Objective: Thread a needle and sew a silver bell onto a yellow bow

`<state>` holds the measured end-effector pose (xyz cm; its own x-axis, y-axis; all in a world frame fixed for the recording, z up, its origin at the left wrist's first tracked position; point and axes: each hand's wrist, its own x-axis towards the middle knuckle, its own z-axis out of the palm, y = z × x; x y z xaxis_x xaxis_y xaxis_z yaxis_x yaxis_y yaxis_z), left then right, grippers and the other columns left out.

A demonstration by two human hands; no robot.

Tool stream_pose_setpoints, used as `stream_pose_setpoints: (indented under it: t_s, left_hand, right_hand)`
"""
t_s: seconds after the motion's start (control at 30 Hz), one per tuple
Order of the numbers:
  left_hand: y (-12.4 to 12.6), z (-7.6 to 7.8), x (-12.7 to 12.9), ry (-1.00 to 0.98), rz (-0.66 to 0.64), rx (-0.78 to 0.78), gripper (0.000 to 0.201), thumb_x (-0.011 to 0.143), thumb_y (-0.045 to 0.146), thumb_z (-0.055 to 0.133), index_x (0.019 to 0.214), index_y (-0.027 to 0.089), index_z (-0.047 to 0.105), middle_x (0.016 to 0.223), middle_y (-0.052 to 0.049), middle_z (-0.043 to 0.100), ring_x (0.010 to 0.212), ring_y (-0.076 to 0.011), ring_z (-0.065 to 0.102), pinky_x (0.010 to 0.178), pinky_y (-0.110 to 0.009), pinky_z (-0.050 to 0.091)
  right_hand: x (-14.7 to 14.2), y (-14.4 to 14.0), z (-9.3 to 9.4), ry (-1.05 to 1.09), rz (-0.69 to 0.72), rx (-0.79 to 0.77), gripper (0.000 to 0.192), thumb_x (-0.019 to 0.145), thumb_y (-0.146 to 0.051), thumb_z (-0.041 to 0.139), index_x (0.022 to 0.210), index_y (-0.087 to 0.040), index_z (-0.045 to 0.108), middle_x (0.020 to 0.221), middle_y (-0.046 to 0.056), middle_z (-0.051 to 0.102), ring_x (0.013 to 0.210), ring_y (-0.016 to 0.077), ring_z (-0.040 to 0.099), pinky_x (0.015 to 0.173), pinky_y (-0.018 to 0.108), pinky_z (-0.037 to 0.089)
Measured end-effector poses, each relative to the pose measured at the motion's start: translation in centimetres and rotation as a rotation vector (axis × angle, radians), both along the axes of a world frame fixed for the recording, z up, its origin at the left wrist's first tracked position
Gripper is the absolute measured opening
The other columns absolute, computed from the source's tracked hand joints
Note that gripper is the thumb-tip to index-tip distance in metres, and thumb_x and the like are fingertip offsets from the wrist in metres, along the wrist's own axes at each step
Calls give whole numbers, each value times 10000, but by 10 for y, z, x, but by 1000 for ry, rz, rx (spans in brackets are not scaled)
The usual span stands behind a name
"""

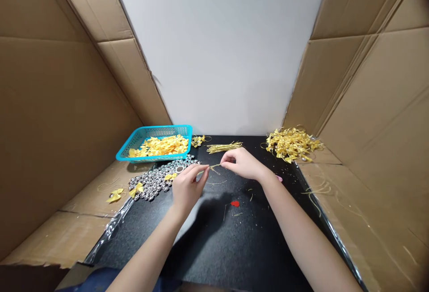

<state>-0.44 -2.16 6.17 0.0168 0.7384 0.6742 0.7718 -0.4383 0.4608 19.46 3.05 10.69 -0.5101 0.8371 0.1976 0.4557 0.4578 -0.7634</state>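
We observe the left hand [188, 185] and right hand [244, 163] pinching a thin gold cord [215, 165], fingertips closed. We note the black counter [256, 249] beneath.

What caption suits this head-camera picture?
Left hand and right hand hold thin cord above a black table, near silver beads and yellow bows.

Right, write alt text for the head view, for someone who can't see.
The left hand and right hand pinch a thin gold cord above a black tabletop. Beyond them, left to right, are a turquoise basket of yellow bows, a bundle of gold cords and a heap of looped bows; silver beads lie before the basket.
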Motion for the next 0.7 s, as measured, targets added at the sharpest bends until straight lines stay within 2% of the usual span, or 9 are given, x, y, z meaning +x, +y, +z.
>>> stream_pose_setpoints:
  t_s: [0.2,0.33,0.7]
  left_hand:
    - [-9,-3,-22,24,97,98,120,871,277,603,810,219,689,763,-9,712,510,-119,511,561,-242,400]
    - [-16,-6,-37,55,117,140,86,868,238,610,820,197,669,753,-6,698,495,-108,489,551,-237,391]
    - [-29,-19,-73,70,239,180,97,875,233,632,840,168,696,679,13,675,471,-84,476,511,-215,381]
  right_hand:
    - [2,4,-4,-4,-9,0,124,800,-149,600,746,-174,708,717,18,693,669,146,616,637,260,450]
    - [4,8,-8,7,-23,2,125,798,-177,595,751,-171,710,716,22,693,659,148,613,637,267,455]
    - [22,24,-21,-57,-91,7,122,785,-194,585,741,-164,694,714,31,687,673,156,610,651,274,458]
